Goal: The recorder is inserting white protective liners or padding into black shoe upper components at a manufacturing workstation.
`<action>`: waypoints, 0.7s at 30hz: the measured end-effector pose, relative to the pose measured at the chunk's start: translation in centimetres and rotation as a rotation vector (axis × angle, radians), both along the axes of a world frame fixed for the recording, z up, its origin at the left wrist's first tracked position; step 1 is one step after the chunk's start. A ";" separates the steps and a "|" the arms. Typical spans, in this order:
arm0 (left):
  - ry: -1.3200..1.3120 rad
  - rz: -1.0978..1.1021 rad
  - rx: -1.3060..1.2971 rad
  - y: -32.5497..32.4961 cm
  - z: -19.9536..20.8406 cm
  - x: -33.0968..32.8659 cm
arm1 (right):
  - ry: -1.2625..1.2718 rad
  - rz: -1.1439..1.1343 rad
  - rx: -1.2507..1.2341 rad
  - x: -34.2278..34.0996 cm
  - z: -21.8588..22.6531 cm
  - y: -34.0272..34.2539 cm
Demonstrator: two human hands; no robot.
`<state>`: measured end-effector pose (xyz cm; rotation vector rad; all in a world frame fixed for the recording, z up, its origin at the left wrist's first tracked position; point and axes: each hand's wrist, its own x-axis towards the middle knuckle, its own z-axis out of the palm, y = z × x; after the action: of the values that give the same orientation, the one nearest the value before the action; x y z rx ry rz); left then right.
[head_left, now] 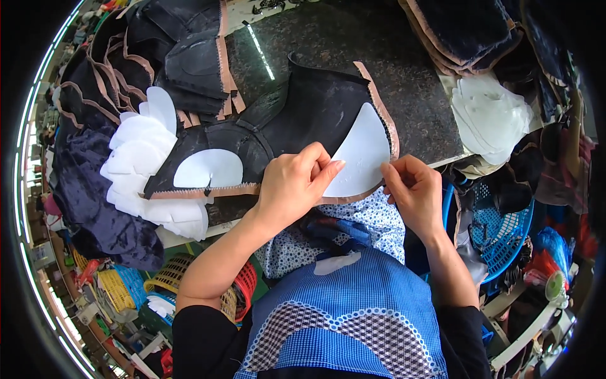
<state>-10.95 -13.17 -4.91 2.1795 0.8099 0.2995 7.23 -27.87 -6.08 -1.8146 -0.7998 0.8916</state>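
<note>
Here, a smooth white panel [363, 148] lies on a seamed black piece [303, 114]

The panel is a rounded wedge, narrow at the top and broadly curved below, set at the right end of the black piece. That piece is flat and matte, marked with pale smudges and edged with fuzzy tan trim [246, 189]. Near its left end sits a white half-round piece [208, 169] with a notch in its straight edge.

The left hand [291, 182] has its thumb and index finger together at the panel's left edge; whether they grip or only press cannot be told. The right hand [415, 192] has its thumb at the panel's right edge; its other fingertips are partly hidden, so their hold is unclear.

The counter [423, 114] is dark and speckled. Thin white cutouts [142, 148] fan out at left, partly overlapped; crinkled, translucent-looking sheets [492, 117] lie at right. Dark plush fabric [101, 202] slumps at far left. Stacked black pieces [189, 54] run off the top. Surroundings bend and blur toward the rim.
</note>
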 end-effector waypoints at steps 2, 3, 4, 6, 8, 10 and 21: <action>-0.022 -0.001 0.017 0.0 -0.1 0.0 | -0.013 -0.018 0.026 -0.4 -0.2 0.2; -0.048 -0.006 0.037 -0.1 -0.2 -0.1 | -0.029 -0.040 0.054 -0.5 -0.3 0.1; -0.044 -0.004 0.033 -0.1 -0.3 -0.2 | -0.049 -0.031 0.050 -0.4 -0.4 0.0; -0.147 -0.010 0.099 -0.2 -0.7 -0.5 | -0.303 0.070 0.190 -0.2 -1.7 -0.6; -0.224 -0.005 0.121 -0.5 -1.1 -0.5 | -0.441 0.151 0.270 0.3 -1.8 -0.7; -0.237 0.003 0.120 -0.5 -1.2 -0.5 | -0.513 0.162 0.285 0.5 -1.2 -0.3; -0.075 -0.037 0.213 0.0 -0.7 0.7 | -0.287 0.086 -0.034 0.6 0.3 0.8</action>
<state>-10.24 -13.13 -5.66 2.3628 0.7224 0.4645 7.81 -27.11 -5.73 -1.9769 -1.0540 0.7100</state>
